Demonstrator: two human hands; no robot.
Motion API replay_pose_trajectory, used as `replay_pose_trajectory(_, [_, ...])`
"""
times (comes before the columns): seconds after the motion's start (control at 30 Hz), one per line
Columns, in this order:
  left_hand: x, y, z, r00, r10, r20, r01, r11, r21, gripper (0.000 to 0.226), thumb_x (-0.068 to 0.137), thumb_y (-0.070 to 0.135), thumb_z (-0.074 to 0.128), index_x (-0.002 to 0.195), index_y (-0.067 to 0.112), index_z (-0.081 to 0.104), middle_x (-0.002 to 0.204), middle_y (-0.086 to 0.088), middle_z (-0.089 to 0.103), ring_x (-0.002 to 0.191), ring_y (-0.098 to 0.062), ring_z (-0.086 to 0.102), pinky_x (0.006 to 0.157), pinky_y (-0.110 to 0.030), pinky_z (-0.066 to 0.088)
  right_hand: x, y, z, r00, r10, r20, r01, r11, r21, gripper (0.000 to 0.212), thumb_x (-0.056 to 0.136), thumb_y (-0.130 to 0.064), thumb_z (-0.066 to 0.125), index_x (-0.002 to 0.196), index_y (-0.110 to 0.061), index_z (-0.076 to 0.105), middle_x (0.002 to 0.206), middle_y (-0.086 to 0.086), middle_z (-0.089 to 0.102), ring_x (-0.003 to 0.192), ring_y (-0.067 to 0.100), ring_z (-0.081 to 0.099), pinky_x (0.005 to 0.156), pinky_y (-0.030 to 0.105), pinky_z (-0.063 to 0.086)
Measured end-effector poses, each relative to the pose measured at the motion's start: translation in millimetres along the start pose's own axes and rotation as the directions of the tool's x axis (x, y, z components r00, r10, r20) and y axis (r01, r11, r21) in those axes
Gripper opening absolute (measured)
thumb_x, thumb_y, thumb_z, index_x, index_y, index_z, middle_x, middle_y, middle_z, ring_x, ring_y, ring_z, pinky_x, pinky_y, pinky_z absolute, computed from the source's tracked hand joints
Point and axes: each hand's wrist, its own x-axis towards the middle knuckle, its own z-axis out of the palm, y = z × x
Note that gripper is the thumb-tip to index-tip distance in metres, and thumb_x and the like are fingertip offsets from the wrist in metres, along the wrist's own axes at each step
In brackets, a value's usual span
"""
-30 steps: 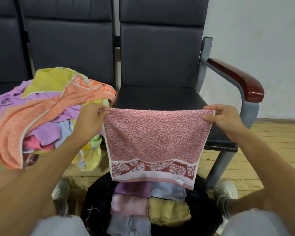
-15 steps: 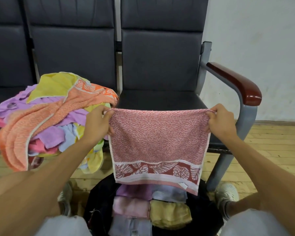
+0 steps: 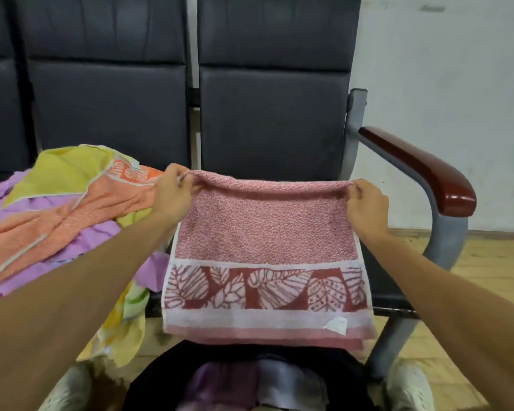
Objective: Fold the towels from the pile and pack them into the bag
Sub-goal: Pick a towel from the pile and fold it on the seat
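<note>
Half a second ago we held the pink towel (image 3: 264,232) hanging free in the air over the bag (image 3: 149,387). Now both our hands have gone forward, and the towel is spread over the dark chair seat (image 3: 386,280), its leaf-patterned band and white label at the seat's near edge above the bag.

Our left hand (image 3: 172,194) pinches the far left corner, and our right hand (image 3: 367,207) pinches the far right corner. The fingers (image 3: 187,185) of each are curled tight on the cloth, with the far edge stretched between them. The rest of the towel lies on our side of the fingers.

The pile (image 3: 57,209) sits just beside our left hand, on the next seat.
</note>
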Motion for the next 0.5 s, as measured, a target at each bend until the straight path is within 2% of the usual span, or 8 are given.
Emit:
replay_pose_trajectory(0.1, [15.4, -4.1, 17.8, 0.999, 0.043, 0.010, -0.044, 0.994, 0.096, 0.009, 0.103, 0.018, 0.043, 0.101, 0.012, 0.049, 0.086, 0.002, 0.053, 0.077, -0.009, 0.051, 0.067, -0.024, 0.043, 21.1, 2.1, 18.5, 0.999, 0.024, -0.043, -0.021, 0.997, 0.068, 0.028, 0.105, -0.016, 0.040, 0.114, -0.005, 0.064, 0.110, 0.012, 0.067, 0.099, 0.024, 0.058, 0.081, 0.027, 0.038])
replay_pose_trajectory(0.2, [21.9, -16.8, 28.6, 0.998, 0.051, 0.030, -0.054, 0.994, 0.093, 0.011, 0.103, 0.019, 0.042, 0.102, 0.012, 0.050, 0.088, 0.001, 0.052, 0.078, -0.010, 0.047, 0.069, -0.027, 0.040, 32.9, 3.5, 31.5, 0.997, 0.047, -0.069, -0.039, 0.993, 0.112, 0.029, 0.105, -0.018, 0.039, 0.116, -0.008, 0.064, 0.114, 0.011, 0.066, 0.106, 0.027, 0.059, 0.088, 0.032, 0.041])
replay_pose_trajectory(0.3, [15.5, -28.2, 25.9, 1.000, 0.018, 0.017, -0.020, 0.996, 0.088, 0.010, 0.102, 0.018, 0.043, 0.095, 0.017, 0.050, 0.083, 0.003, 0.051, 0.077, -0.011, 0.047, 0.069, -0.027, 0.041, 32.5, 10.6, 34.7, 0.998, 0.038, -0.050, -0.035, 0.997, 0.064, 0.028, 0.104, -0.017, 0.040, 0.114, -0.007, 0.065, 0.113, 0.012, 0.067, 0.104, 0.027, 0.059, 0.088, 0.032, 0.041])
replay_pose_trajectory(0.37, [5.6, -32.7, 19.0, 0.999, -0.026, 0.041, 0.025, 1.000, 0.017, 0.012, 0.101, 0.020, 0.044, 0.090, 0.020, 0.051, 0.084, -0.003, 0.054, 0.081, -0.016, 0.054, 0.077, -0.034, 0.050, 25.8, 16.3, 29.9, 0.999, 0.024, -0.031, -0.024, 1.000, 0.017, 0.028, 0.104, -0.017, 0.041, 0.114, -0.006, 0.065, 0.113, 0.012, 0.067, 0.101, 0.025, 0.059, 0.086, 0.029, 0.040])
replay_pose_trajectory(0.43, [-11.1, -28.8, 9.7, 0.993, -0.078, 0.087, 0.085, 0.993, -0.076, 0.012, 0.102, 0.019, 0.042, 0.100, 0.011, 0.051, 0.098, -0.017, 0.063, 0.091, -0.025, 0.067, 0.088, -0.046, 0.054, 15.4, 19.9, 20.5, 1.000, 0.015, 0.000, -0.015, 1.000, -0.017, 0.028, 0.104, -0.018, 0.042, 0.115, -0.007, 0.065, 0.113, 0.011, 0.067, 0.096, 0.022, 0.058, 0.086, 0.028, 0.040])
replay_pose_trajectory(0.5, [-29.3, -23.9, 1.9, 0.986, -0.089, 0.142, 0.104, 0.990, -0.097, 0.012, 0.104, 0.015, 0.038, 0.103, 0.006, 0.045, 0.102, -0.021, 0.067, 0.088, -0.028, 0.072, 0.082, -0.046, 0.057, 3.0, 21.3, 7.6, 0.998, 0.013, 0.054, -0.011, 0.999, -0.052, 0.027, 0.104, -0.017, 0.043, 0.114, -0.007, 0.065, 0.111, 0.012, 0.068, 0.089, 0.017, 0.056, 0.084, 0.028, 0.043])
